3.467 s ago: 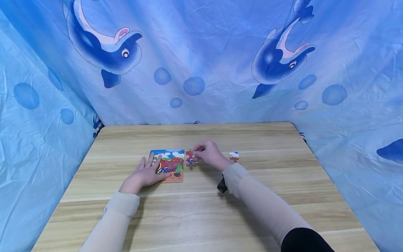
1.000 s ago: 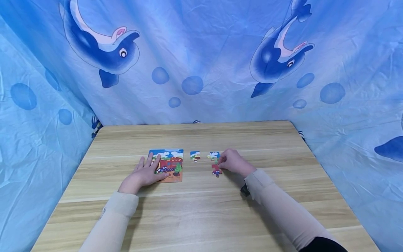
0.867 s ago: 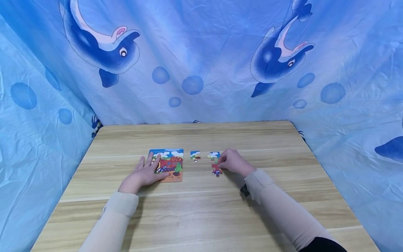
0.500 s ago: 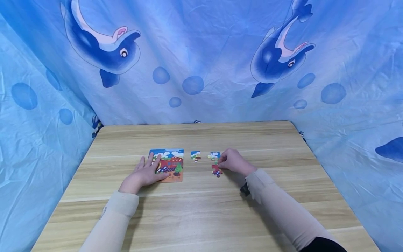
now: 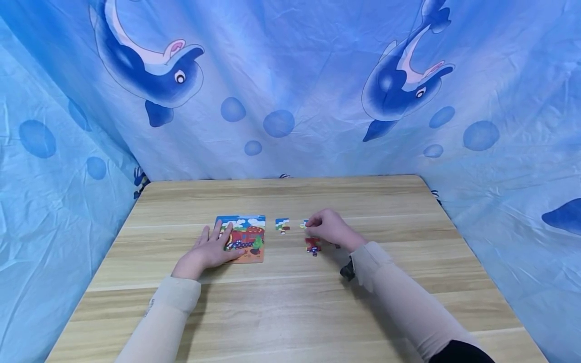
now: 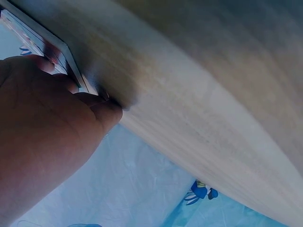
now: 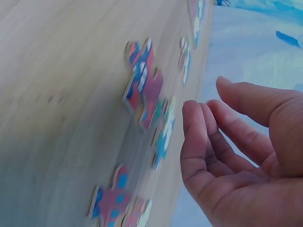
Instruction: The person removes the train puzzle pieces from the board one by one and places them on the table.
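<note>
My left hand (image 5: 210, 253) rests with spread fingers on a jigsaw puzzle (image 5: 249, 237) showing a red train; in the left wrist view the puzzle's edge (image 6: 61, 47) shows past the fingers. My right hand (image 5: 329, 228) is over a blue-and-white puzzle piece (image 5: 303, 225), which it partly hides in the head view. In the right wrist view, the right hand (image 7: 236, 146) has loosely bent fingers, thumb apart, with nothing between them; the blue-and-white piece (image 7: 164, 132) lies just beyond the fingertips. Just below the hand lies a red-and-blue piece (image 5: 313, 246).
Another puzzle piece (image 5: 282, 224), blue, white and green, lies between the puzzle and my right hand. Under the right wrist, more pieces show in the right wrist view, including a red-and-blue one (image 7: 113, 201). Wooden table (image 5: 272, 312); dolphin-print cloth (image 5: 317, 75) behind.
A red piece beside the puzzle 3.5 s ago now lies farther right. In the last half second my right hand has left it, shifting slightly left over the blue-and-white piece. The left hand stays put.
</note>
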Available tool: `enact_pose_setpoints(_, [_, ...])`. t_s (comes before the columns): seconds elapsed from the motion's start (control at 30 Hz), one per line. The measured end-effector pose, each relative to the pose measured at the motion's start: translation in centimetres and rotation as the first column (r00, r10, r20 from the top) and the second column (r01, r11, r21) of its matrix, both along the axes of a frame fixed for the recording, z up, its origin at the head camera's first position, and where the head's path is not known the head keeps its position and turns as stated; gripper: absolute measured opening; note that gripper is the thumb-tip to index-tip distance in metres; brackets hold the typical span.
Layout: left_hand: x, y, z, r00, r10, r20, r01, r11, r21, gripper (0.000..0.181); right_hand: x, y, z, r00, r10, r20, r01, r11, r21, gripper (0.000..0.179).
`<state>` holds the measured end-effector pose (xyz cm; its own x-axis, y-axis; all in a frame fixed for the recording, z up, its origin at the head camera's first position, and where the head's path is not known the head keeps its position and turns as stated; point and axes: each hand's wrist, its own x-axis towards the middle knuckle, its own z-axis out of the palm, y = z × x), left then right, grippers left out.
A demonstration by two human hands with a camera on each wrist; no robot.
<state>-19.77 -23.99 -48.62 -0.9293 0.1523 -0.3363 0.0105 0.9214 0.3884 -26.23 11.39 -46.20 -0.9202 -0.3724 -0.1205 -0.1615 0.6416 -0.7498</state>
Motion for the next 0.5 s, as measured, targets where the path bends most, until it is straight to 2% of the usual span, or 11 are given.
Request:
enact_pose_setpoints(0.17, [0.0,0.0,-0.3,1.0,0.013,0.01,-0.013,1.0,0.001,0.108,0.3,-1.3,0.3,1.0,0.003,-0.031,-0.004,0.999,-0.035,0.018])
enact_pose_setpoints(0.37, [0.5,0.4,0.8,1.0,0.011,0.007,-0.011,1.0,0.015,0.103,0.4,-3.0,0.7,1.0,0.027,-0.014,-0.028,0.993,-0.113,0.025])
enact_pose_setpoints(0.5, [0.5,0.5,0.9,1.0,0.006,-0.003,-0.006,1.0,-0.014,0.101,0.3,-4.4,0.7,0.999,0.048,-0.011,-0.049,0.987,-0.153,0.028])
